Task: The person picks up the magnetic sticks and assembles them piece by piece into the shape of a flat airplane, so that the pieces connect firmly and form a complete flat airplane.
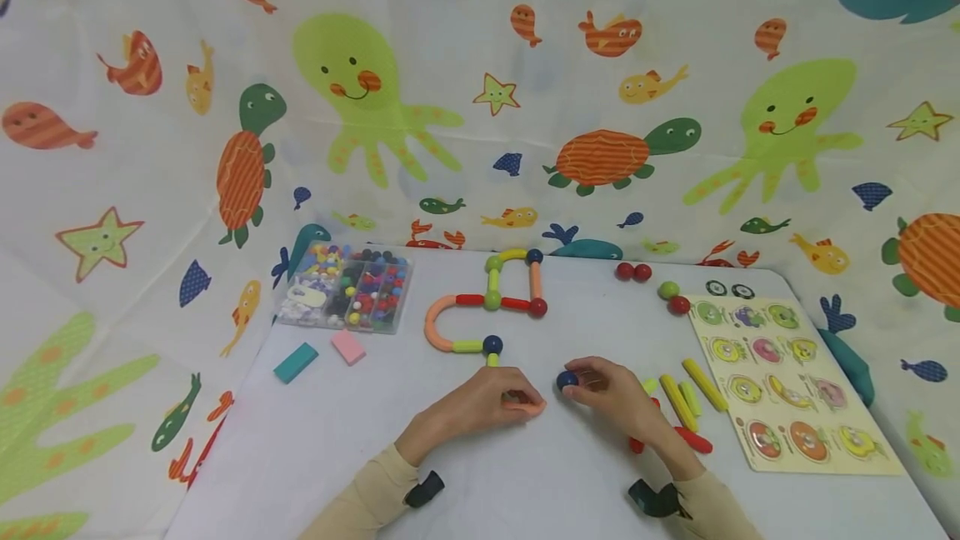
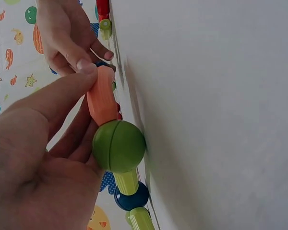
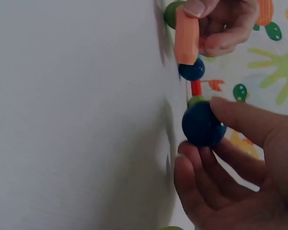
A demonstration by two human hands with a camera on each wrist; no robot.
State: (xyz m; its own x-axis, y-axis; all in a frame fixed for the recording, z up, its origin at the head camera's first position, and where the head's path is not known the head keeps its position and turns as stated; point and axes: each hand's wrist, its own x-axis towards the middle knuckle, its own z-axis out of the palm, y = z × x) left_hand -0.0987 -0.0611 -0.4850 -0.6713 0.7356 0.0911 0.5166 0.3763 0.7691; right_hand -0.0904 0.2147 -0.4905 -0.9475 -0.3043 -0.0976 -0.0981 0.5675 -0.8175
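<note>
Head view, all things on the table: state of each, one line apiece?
Left hand: grips the orange stick, green ball on its end.
Right hand: pinches a loose blue ball.
Stick-and-ball chain: joined, flat on the table.
Bead box: filled; lid state unclear.
Peg puzzle: pieces seated.

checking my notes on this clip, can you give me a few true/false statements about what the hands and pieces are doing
1. The right hand pinches a dark blue ball. True.
2. The left hand holds a yellow stick. False: it grips an orange stick joined to a green ball.
3. The blue ball is already stuck to the orange stick. False: in the right wrist view they are apart.
4. A clear bead box sits at the table's far left. True.
5. The wooden puzzle board lies left of the hands. False: it lies to their right.
</note>
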